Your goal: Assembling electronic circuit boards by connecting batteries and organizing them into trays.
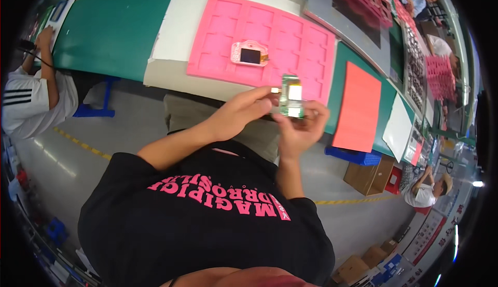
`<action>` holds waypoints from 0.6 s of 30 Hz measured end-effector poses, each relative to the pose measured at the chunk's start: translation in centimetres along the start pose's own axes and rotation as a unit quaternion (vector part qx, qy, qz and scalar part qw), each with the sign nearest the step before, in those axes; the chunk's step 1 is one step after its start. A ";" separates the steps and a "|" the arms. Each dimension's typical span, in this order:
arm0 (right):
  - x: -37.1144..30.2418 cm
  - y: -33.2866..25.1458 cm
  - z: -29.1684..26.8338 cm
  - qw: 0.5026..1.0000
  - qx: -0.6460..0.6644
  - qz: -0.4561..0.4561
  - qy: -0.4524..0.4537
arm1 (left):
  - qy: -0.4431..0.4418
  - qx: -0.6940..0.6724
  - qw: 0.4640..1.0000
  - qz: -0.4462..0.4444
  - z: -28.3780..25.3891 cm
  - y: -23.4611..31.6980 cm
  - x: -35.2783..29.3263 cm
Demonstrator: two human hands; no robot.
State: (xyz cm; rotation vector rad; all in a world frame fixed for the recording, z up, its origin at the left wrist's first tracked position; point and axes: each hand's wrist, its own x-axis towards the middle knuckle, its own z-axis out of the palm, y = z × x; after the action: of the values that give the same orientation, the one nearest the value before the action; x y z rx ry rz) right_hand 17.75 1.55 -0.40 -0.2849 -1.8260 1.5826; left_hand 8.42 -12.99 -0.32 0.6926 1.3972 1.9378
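Note:
A green circuit board (284, 100) with bright, shiny patches stands on edge between my hands, above the near right part of a pink foam tray (218, 38). My left hand (244, 112) is closed at the board's left edge, thumb and forefinger pinching there; a small white piece (275, 90) shows at its fingertips. From below and to the right, my right hand (306, 126) grips the board's lower end between thumb and fingers. In the tray lies a pink and white device shell (238, 52) with a dark screen (250, 56).
The tray sits on a white sheet (174, 28) over a green bench (114, 33). To the right lie a red-orange sheet (358, 108) and a grey framed panel (321, 2). A co-worker (36, 95) works at the far left. Blue stools (358, 155) and cardboard boxes (365, 175) stand below.

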 end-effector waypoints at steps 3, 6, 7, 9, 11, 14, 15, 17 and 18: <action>-2.6 2.0 2.8 1.000 0.020 0.006 0.002 | 0.062 -0.255 0.964 -0.044 0.6 -1.7 -0.1; -3.4 2.4 3.2 0.994 -0.017 0.060 -0.090 | 0.098 -0.250 0.961 -0.061 -1.5 -2.2 -0.7; -3.3 2.5 3.3 0.989 -0.029 0.077 -0.121 | 0.125 -0.247 0.960 -0.049 -2.5 -2.4 -0.6; -2.8 2.4 3.1 0.989 0.006 0.095 -0.112 | 0.170 -0.285 0.943 -0.011 -4.1 -0.3 0.3; -1.7 2.5 2.6 0.985 0.068 0.125 -0.095 | 0.165 -0.263 0.951 0.006 -6.5 1.2 1.2; -0.4 2.9 1.9 0.976 0.112 0.163 -0.089 | 0.146 -0.164 0.976 -0.004 -8.0 3.2 3.7; -0.1 3.0 1.5 0.969 0.119 0.193 -0.095 | 0.135 -0.089 0.986 -0.033 -8.1 3.9 4.6; 0.5 3.3 0.7 0.953 0.134 0.251 -0.107 | 0.108 0.063 0.988 -0.090 -8.0 4.9 6.5; 0.7 3.4 0.3 0.952 0.138 0.254 -0.098 | 0.102 0.067 0.988 -0.097 -7.9 5.0 7.3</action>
State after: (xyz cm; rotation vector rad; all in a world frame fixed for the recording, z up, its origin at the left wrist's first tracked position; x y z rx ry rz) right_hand 16.19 2.52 -3.31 -0.5133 -1.7278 2.2696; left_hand -3.11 -13.48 2.46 0.4082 1.6679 1.8130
